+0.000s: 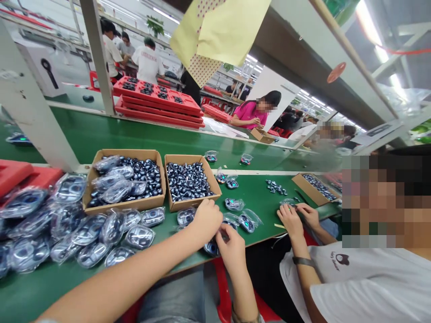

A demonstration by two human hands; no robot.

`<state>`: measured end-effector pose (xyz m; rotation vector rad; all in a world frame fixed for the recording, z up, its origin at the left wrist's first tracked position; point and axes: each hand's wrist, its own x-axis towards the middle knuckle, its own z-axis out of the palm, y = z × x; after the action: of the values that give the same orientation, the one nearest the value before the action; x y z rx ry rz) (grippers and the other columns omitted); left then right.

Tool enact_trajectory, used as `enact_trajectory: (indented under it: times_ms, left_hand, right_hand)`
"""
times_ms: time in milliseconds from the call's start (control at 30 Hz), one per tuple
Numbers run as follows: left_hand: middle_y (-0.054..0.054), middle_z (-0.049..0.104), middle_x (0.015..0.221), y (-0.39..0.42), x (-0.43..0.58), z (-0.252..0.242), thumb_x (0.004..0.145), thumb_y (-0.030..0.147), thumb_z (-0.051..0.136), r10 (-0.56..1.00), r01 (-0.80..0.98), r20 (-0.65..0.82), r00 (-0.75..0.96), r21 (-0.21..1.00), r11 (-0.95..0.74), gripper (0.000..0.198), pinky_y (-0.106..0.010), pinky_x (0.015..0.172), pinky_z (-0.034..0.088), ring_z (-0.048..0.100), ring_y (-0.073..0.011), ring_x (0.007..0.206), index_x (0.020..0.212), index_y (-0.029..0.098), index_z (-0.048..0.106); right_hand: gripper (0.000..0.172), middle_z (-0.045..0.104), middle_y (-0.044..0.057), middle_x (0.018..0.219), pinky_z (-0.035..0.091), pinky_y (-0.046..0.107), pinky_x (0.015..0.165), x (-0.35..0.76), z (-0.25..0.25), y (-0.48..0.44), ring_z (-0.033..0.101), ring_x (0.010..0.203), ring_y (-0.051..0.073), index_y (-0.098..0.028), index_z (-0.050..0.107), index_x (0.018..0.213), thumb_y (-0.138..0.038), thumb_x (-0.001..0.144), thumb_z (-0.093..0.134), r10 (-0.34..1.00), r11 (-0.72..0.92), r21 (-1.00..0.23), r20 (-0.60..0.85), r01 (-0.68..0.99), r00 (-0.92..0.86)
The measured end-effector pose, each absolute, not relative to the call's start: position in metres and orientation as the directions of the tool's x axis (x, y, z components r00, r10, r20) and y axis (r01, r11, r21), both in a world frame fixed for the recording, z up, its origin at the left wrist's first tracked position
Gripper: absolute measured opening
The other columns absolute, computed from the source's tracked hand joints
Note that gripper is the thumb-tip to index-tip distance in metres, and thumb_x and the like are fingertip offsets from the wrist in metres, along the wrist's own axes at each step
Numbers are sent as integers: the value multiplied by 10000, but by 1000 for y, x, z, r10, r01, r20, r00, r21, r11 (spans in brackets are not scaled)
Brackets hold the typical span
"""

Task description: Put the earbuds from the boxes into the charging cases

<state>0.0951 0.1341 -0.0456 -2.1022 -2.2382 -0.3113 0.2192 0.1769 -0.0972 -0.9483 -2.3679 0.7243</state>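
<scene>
Nearest, at the edge of the green surface (254, 188), a dark case (211, 248) sits beneath the left hand (208, 219), mostly hidden by it. The left fingers curl downward out of sight, so I cannot tell whether they are clamped on it. The right hand (233, 246) has thumb and forefinger drawn close together beside it; whether they pinch anything is hidden. The step in hand looks like close two-handed work on this case; being so near the edge, the next move calls for a steady hold.

Taking the hands as the clock's centre, bagged cases (92, 229) crowd nine o'clock, and a lit case (247, 223) lies toward three. Beyond, the left box (124, 206) stands at ten and the right box (193, 204) at eleven, both holding dark earbuds (188, 179). A co-worker's shirt (340, 282), past three, bears small print I cannot read. Farther off, at eleven, a white shirt (148, 60) has blurred red lettering.
</scene>
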Motion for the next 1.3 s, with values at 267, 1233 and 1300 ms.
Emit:
enact_trajectory:
  times_ms: [267,1233,1300]
  left_hand:
    - [-71,636,926,109,65,-30,740,263,593,969,989,226,-105,129,77,294,-321,704,404,575,-213,856,1021,180,567]
    - [-78,514,1193,-51,61,-48,802,351,469,803,237,154,-576,971,-16,396,-371,903,427,491,-238,1085,1176,222,492]
    - [-77,470,1250,-57,68,-58,794,339,495,745,237,139,-653,971,27,428,-354,885,452,487,-234,1096,1208,237,462]
  right_hand:
    - [267,653,85,866,484,307,693,215,-96,188,609,760,191,-149,612,916,-239,731,443,709,643,-613,250,460,-659]
    - [478,533,123,1168,524,272,715,171,-58,43,584,958,197,-172,351,1239,-283,796,492,539,148,-986,147,-79,-829]
    - [451,561,108,1108,511,307,756,168,-61,39,581,945,204,-189,412,1175,-205,745,545,598,383,-923,267,-23,-756]
